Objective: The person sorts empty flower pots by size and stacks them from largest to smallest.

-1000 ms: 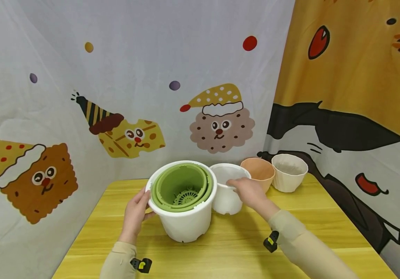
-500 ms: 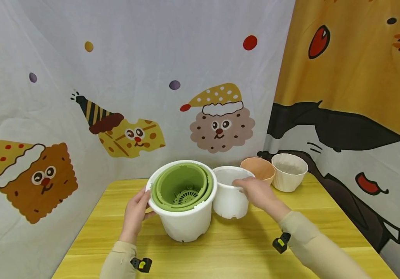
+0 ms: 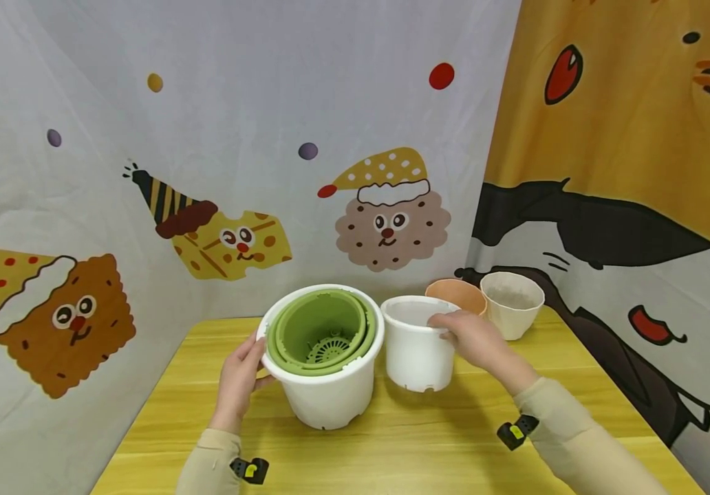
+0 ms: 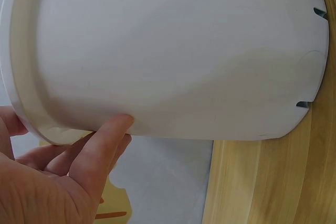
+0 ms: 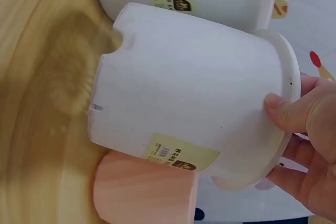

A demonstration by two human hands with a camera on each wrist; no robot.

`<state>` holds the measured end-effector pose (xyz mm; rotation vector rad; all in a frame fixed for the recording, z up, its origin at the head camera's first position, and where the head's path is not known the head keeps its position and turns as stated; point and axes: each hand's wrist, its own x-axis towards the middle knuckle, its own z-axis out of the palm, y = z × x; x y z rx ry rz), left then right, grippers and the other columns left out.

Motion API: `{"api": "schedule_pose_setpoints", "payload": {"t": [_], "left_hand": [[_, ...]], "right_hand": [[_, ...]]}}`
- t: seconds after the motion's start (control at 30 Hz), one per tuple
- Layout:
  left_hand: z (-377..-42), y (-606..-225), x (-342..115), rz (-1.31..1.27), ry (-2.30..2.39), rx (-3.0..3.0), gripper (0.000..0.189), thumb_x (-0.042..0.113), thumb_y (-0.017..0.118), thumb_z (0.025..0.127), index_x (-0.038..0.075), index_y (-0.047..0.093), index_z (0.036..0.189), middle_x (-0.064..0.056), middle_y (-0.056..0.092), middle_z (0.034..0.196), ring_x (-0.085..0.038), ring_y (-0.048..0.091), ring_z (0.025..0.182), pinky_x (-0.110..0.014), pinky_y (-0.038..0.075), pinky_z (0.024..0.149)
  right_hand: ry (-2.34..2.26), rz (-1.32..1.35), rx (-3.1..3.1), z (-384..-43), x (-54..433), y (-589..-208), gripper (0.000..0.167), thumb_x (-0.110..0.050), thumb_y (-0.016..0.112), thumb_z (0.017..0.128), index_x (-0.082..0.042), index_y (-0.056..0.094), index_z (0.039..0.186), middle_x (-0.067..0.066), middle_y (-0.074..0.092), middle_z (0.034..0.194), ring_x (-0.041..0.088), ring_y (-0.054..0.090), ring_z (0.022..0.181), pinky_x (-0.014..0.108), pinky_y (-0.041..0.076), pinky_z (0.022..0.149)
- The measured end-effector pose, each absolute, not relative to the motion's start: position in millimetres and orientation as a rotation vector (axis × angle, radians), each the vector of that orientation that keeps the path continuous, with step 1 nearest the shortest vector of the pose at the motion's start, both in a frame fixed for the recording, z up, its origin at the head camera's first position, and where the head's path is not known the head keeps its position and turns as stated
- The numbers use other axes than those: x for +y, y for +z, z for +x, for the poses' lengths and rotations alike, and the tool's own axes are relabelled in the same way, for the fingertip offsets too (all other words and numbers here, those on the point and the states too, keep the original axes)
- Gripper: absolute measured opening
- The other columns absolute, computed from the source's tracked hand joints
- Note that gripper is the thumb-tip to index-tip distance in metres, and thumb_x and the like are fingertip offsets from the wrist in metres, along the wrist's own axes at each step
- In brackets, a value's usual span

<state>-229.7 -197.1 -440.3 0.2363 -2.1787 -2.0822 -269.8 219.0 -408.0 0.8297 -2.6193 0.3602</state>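
Note:
A large white flowerpot (image 3: 329,399) stands tilted toward me on the table, with green flowerpots (image 3: 314,320) nested inside it; slots show in the innermost one's base. My left hand (image 3: 239,381) grips the large pot's rim at its left side, fingers lying against the wall below it in the left wrist view. To the right, my right hand (image 3: 475,338) pinches the near right rim of a smaller white flowerpot (image 3: 418,357). In the right wrist view the thumb presses this pot's outside, and a label (image 5: 181,153) shows on its wall.
Behind the smaller white pot stands an orange flowerpot (image 3: 457,292), partly hidden. A cream flowerpot (image 3: 512,313) with a wavy rim stands right of it. The yellow wooden table (image 3: 380,460) meets a cartoon-printed curtain (image 3: 219,185) at the back.
My right hand has moved the smaller white pot to the right and slightly toward me, opening a small gap beside the large pot. The left hand and the large pot have stayed put.

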Motion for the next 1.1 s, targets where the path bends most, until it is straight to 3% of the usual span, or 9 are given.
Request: {"api": "schedule_pose_setpoints", "payload": {"t": [0.4, 0.77, 1.1], "left_hand": [[-229, -439, -199, 0.242, -2.094, -2.177, 0.053, 0.036, 0.052, 0.104, 0.012, 0.044, 0.15, -0.019, 0.05, 0.142, -0.007, 0.063, 0.091, -0.03, 0.061, 0.075], [-229, -439, -198, 0.227, -2.092, -2.18, 0.053, 0.036, 0.053, 0.103, 0.011, 0.045, 0.149, -0.017, 0.048, 0.145, -0.007, 0.063, 0.093, -0.031, 0.061, 0.075], [-227, -438, -197, 0.227, -2.09, -2.188, 0.053, 0.037, 0.052, 0.104, 0.012, 0.044, 0.15, -0.016, 0.047, 0.147, -0.009, 0.063, 0.097, -0.031, 0.06, 0.076]], "right_hand": [[0.394, 0.828, -2.58, -263, 234, -382, 0.035, 0.004, 0.08, 0.078, -0.014, 0.07, 0.106, 0.006, 0.071, 0.099, 0.023, 0.065, 0.085, 0.04, 0.057, 0.067], [0.398, 0.745, -2.563, -261, 241, -358, 0.035, 0.007, 0.075, 0.081, -0.013, 0.07, 0.108, 0.008, 0.071, 0.099, 0.028, 0.064, 0.08, 0.043, 0.055, 0.064], [0.364, 0.673, -2.562, -261, 242, -339, 0.036, 0.007, 0.075, 0.082, -0.015, 0.069, 0.111, 0.012, 0.071, 0.103, 0.032, 0.065, 0.087, 0.047, 0.056, 0.067]]}}
